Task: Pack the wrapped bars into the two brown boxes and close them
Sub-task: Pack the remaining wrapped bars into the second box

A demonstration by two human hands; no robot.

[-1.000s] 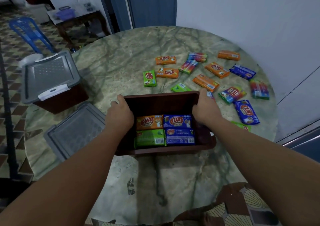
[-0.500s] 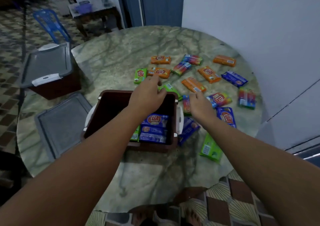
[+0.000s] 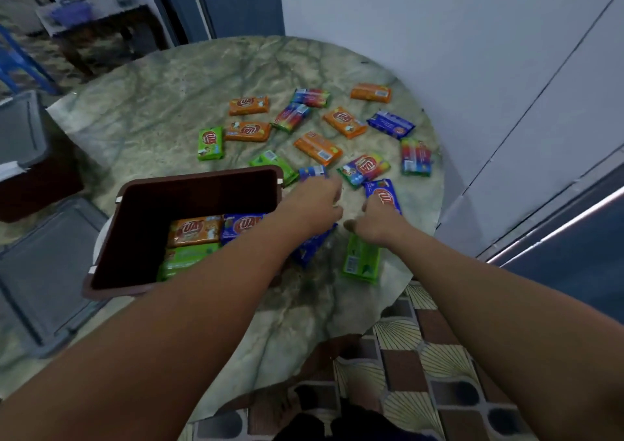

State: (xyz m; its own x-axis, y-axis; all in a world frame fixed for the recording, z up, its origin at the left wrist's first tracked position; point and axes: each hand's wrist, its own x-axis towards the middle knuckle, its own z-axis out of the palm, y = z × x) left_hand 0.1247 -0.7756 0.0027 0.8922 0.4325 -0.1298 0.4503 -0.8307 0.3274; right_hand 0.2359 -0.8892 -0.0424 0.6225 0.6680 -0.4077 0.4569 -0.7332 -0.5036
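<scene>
An open brown box [image 3: 189, 183] stands left of centre on the round marble table [image 3: 152, 119]. An orange bar [image 3: 194, 231], a blue bar [image 3: 241, 222] and a green bar [image 3: 187, 258] lie inside it. My left hand [image 3: 314, 200] reaches past the box's right wall, its fingertips beside a small blue-ended bar [image 3: 312, 172]. My right hand [image 3: 378, 219] lies with thumb spread on a blue bar [image 3: 383, 194]. Neither hand lifts anything. Several more wrapped bars, such as an orange one [image 3: 317, 148], are scattered beyond. A second brown box [image 3: 33, 187] with a grey lid stands at the left edge.
A loose grey lid [image 3: 44, 271] lies flat left of the open box. A green bar [image 3: 361, 263] and a blue bar [image 3: 312, 246] lie near the table's right front edge. A white wall [image 3: 439, 35] rises close behind the table. Patterned floor tiles [image 3: 422, 356] show below.
Both hands have left the box rim. My left hand moved right across the box to the loose bars, and my right hand shifted onto the blue bar.
</scene>
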